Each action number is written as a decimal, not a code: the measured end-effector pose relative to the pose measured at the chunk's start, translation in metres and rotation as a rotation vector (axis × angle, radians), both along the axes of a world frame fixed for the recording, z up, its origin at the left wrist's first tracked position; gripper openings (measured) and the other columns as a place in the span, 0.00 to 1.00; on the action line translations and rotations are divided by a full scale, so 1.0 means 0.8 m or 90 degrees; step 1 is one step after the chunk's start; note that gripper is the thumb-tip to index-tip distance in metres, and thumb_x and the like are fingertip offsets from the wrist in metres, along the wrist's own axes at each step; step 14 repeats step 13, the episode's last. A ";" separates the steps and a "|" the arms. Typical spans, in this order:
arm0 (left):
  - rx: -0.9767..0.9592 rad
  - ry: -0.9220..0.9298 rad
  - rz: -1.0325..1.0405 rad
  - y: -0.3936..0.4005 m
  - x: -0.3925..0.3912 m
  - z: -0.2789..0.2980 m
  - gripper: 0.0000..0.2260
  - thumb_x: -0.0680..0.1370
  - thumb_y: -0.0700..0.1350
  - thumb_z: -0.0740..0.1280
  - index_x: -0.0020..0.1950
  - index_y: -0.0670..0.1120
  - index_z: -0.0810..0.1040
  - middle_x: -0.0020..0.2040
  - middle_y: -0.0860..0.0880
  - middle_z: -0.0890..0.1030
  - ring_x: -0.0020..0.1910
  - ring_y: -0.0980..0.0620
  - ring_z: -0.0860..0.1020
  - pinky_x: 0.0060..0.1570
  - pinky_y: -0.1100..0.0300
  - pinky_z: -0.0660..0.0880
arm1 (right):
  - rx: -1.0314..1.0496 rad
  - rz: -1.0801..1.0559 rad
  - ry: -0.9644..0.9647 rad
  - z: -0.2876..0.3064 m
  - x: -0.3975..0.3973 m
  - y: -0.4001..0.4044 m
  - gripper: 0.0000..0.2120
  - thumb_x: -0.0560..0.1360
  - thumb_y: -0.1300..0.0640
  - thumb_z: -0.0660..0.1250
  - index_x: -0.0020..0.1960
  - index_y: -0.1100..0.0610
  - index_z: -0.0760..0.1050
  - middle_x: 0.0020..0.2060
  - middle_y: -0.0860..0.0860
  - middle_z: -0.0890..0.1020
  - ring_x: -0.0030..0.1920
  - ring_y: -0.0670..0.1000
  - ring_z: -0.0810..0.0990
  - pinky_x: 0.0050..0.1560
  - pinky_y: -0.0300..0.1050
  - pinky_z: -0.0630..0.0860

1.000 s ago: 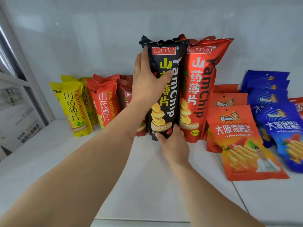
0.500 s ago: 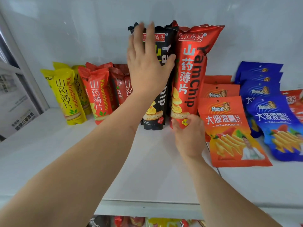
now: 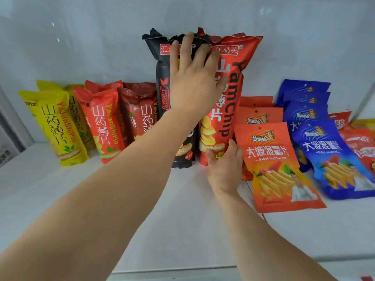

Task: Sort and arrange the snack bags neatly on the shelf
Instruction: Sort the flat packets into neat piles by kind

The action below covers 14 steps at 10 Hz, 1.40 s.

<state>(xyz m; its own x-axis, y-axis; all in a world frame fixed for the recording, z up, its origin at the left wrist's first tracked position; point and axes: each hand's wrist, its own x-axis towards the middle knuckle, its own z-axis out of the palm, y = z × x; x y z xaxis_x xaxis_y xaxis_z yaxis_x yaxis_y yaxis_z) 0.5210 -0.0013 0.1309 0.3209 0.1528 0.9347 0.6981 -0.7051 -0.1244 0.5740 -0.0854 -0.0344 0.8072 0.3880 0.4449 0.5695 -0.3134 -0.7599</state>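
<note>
Shelf (image 3: 182, 209): white, flat, with snack bags standing along the back wall. Your left hand (image 3: 194, 84) lies flat, fingers (image 3: 183, 49) straight and spread, pressing the upper fronts of the tall black foil chip bag (image 3: 163, 78) and the tall red foil chip bag (image 3: 235, 94), which stand upright, touching side by side. Your right hand (image 3: 224, 165) holds the red bag's lower edge with its thumb on the front; whether the remaining fingers curl behind cannot be determined. Just right lie flat orange pouches (image 3: 272, 165) and blue pouches (image 3: 324, 151). Left stand shorter yellow bags (image 3: 56, 126) and short red bags (image 3: 103, 122).
</note>
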 end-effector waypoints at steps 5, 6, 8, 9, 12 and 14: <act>-0.465 -0.252 -0.372 -0.172 0.036 -0.138 0.18 0.78 0.48 0.67 0.67 0.43 0.75 0.66 0.46 0.74 0.67 0.48 0.71 0.68 0.49 0.70 | 0.006 -0.002 -0.074 0.019 0.116 -0.148 0.17 0.78 0.49 0.66 0.63 0.56 0.76 0.57 0.54 0.79 0.59 0.56 0.76 0.56 0.49 0.72; -0.694 -0.092 -0.260 -0.204 0.068 -0.187 0.26 0.79 0.54 0.66 0.74 0.46 0.66 0.73 0.46 0.67 0.73 0.46 0.64 0.73 0.47 0.63 | -0.122 0.054 -0.066 -0.006 0.170 -0.182 0.17 0.77 0.46 0.66 0.61 0.55 0.75 0.57 0.54 0.77 0.59 0.57 0.75 0.52 0.50 0.73; -0.747 0.087 -0.096 -0.209 0.091 -0.225 0.33 0.79 0.60 0.63 0.79 0.51 0.55 0.80 0.49 0.49 0.79 0.43 0.52 0.76 0.47 0.57 | -0.183 0.208 -0.056 -0.023 0.193 -0.188 0.21 0.77 0.42 0.65 0.65 0.51 0.73 0.67 0.52 0.71 0.63 0.56 0.75 0.61 0.50 0.73; -0.760 0.085 -0.083 -0.206 0.094 -0.223 0.33 0.80 0.60 0.62 0.80 0.50 0.54 0.81 0.51 0.48 0.79 0.45 0.51 0.76 0.48 0.57 | -0.198 0.214 -0.066 -0.023 0.194 -0.186 0.24 0.77 0.40 0.64 0.69 0.50 0.70 0.69 0.51 0.70 0.64 0.56 0.74 0.61 0.50 0.71; -0.695 0.034 -0.014 -0.224 0.096 -0.213 0.26 0.80 0.56 0.65 0.75 0.49 0.65 0.80 0.48 0.54 0.78 0.44 0.55 0.75 0.48 0.58 | -0.138 0.259 -0.067 -0.017 0.197 -0.204 0.19 0.78 0.46 0.64 0.65 0.53 0.72 0.67 0.52 0.70 0.63 0.55 0.72 0.60 0.50 0.72; -0.639 0.002 0.009 -0.241 0.099 -0.203 0.25 0.81 0.56 0.64 0.75 0.48 0.67 0.79 0.48 0.58 0.77 0.45 0.57 0.74 0.47 0.60 | -0.100 0.250 -0.096 -0.006 0.200 -0.222 0.15 0.79 0.48 0.63 0.62 0.54 0.74 0.62 0.50 0.72 0.61 0.54 0.73 0.57 0.48 0.73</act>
